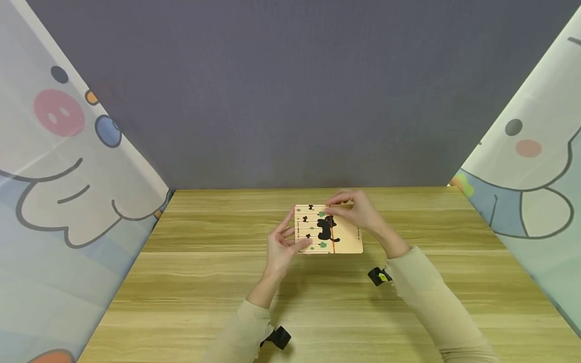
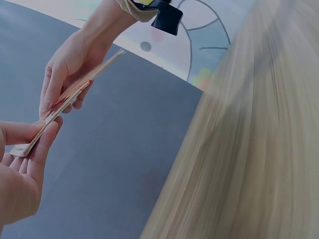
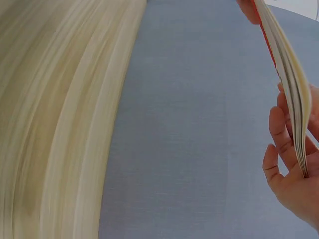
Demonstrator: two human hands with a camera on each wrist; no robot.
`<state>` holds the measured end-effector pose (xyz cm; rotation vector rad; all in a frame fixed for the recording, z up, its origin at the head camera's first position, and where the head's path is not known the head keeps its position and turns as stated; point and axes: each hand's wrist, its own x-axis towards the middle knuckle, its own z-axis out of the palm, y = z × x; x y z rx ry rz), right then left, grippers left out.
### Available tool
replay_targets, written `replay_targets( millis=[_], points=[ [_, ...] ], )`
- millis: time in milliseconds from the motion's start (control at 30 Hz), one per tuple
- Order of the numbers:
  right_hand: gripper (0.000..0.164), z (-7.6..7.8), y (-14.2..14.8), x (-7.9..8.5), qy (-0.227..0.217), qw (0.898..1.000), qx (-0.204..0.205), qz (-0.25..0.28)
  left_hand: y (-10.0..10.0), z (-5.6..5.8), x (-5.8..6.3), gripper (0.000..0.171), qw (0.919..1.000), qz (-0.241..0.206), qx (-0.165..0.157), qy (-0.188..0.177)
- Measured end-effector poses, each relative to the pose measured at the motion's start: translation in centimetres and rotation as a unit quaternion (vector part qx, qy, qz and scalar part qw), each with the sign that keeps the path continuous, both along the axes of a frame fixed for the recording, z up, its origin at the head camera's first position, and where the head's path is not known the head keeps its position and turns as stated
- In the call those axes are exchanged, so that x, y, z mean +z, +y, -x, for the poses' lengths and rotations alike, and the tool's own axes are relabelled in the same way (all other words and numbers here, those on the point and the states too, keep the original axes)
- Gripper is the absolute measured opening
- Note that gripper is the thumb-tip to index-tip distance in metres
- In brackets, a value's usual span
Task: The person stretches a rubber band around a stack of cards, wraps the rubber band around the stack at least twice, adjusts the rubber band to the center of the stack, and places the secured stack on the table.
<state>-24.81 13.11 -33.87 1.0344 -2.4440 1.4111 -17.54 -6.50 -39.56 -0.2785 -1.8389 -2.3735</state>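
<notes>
A thin cream notebook (image 1: pixel 349 237) with black cats and green plants on its cover is held up above the table. A narrow red elastic band (image 1: pixel 333 237) crosses the cover. My left hand (image 1: pixel 281 249) grips the notebook's left edge, thumb on the cover and fingers behind. At the top edge, beside the band's upper end, my right hand (image 1: pixel 358 209) pinches with thumb and forefinger; whether the band itself is between them I cannot tell. In the right wrist view the page edges (image 3: pixel 294 84) show slightly fanned, with the left hand (image 3: pixel 299 184) around the lower end.
The wooden table (image 1: pixel 204 282) spreads beneath both hands. A dark grey panel (image 1: pixel 290 101) stands behind it, with cartoon-printed curtains at the left (image 1: pixel 91 201) and right (image 1: pixel 535 201). Black wrist camera mounts hang below the left sleeve (image 1: pixel 281 338) and right sleeve (image 1: pixel 375 276).
</notes>
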Motion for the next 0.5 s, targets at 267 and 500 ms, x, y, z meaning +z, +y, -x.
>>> replay_targets(
  millis=[267,500],
  points=[
    [0.013,-1.6,0.6,2.8,0.006,1.0,-0.013,0.002,-0.2,0.0,0.1,0.08,1.0,0.001,-0.002,0.002],
    [0.012,-1.6,0.2,2.6,-0.025,1.0,0.002,-0.017,-0.2,0.0,0.1,0.081,0.9999,-0.011,-0.002,-0.006]
  ],
)
